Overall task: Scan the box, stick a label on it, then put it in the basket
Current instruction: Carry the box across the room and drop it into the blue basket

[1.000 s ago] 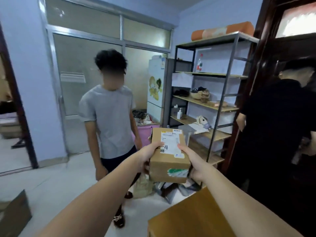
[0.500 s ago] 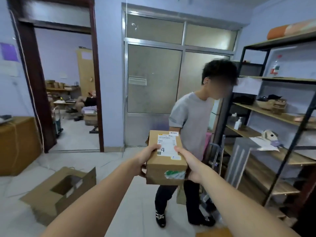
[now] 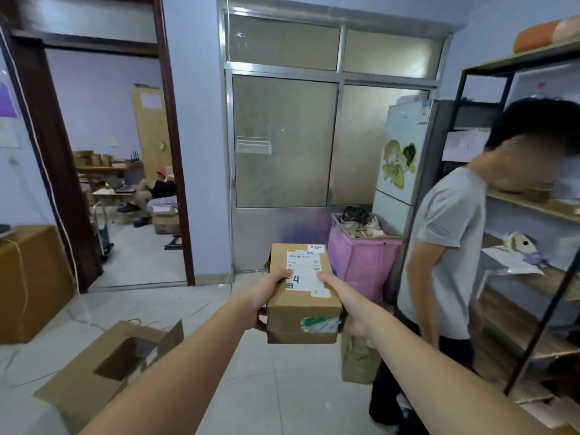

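The cardboard box (image 3: 303, 296) was held out at arm's length in the centre of the view, above the tiled floor (image 3: 282, 387), clear of any surface. The left hand (image 3: 266, 296) was clamped on the box's left side, thumb lying on the top face beside the label. The right hand (image 3: 348, 306) was clamped on the right side, thumb likewise on top; the remaining fingers of both hands were hidden behind the box.

A white shipping label (image 3: 304, 271) covered most of the top face. It carried barcode stripes and small print too fine to read, and a large handwritten "4" (image 3: 296, 279) near its left edge, with a short dash before it partly under the left thumb. A smaller white tag (image 3: 315, 247) at the far right corner of the top face bore characters that could not be read with certainty. A torn green-and-white sticker (image 3: 320, 324) sat on the near face at lower right.

A pink fabric basket (image 3: 361, 265) stood on the floor to the far right of the box, well apart from it, holding crumpled items. Behind the basket stood a white refrigerator (image 3: 405, 164) with a cartoon decal. A person in a grey T-shirt (image 3: 448, 246) stood to the right, in front of a metal shelf unit (image 3: 533, 215). An open cardboard carton (image 3: 106, 365) lay on the floor near left.
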Action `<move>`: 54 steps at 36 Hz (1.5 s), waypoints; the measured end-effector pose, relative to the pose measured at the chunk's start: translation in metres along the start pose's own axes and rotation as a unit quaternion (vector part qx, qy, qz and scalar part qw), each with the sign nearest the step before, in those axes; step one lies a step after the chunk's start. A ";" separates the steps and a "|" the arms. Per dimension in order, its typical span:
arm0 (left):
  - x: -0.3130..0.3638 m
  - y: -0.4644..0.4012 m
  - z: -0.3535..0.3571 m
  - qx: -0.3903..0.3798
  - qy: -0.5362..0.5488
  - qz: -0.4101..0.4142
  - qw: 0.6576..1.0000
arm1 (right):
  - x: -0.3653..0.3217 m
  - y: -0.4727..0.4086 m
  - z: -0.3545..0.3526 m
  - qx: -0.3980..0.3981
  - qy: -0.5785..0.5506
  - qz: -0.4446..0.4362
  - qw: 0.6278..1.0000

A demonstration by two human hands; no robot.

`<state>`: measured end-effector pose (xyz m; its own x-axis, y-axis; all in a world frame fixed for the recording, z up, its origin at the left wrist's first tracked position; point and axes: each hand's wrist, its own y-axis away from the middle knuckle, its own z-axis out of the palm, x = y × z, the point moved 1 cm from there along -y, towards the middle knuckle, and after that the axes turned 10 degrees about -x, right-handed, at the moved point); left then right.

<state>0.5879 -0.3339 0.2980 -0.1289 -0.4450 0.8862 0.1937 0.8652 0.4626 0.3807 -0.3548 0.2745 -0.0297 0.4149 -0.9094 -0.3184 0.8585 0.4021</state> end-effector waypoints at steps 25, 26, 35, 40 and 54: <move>0.119 -0.239 -0.115 0.041 0.020 0.008 0.999 | -0.131 -0.283 -0.047 -0.035 0.029 0.017 0.999; 0.124 -0.249 -0.122 0.043 0.020 0.007 0.999 | -0.136 -0.296 -0.048 -0.035 0.029 0.020 0.999; 0.175 -0.353 -0.189 0.024 0.016 0.010 1.000 | -0.187 -0.411 -0.053 -0.048 0.048 0.013 0.998; 0.207 -0.411 -0.221 0.012 0.011 0.014 1.000 | -0.219 -0.470 -0.060 -0.045 0.061 0.013 0.997; 0.274 -0.595 -0.281 0.011 0.003 0.010 1.000 | -0.283 -0.647 -0.105 -0.041 0.060 0.023 0.997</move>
<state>0.7104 -1.0361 0.2727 -0.1190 -0.4281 0.8958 0.1750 0.8791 0.4434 0.4961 -1.0594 0.2600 -0.1583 0.4099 -0.8983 -0.3903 0.8097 0.4382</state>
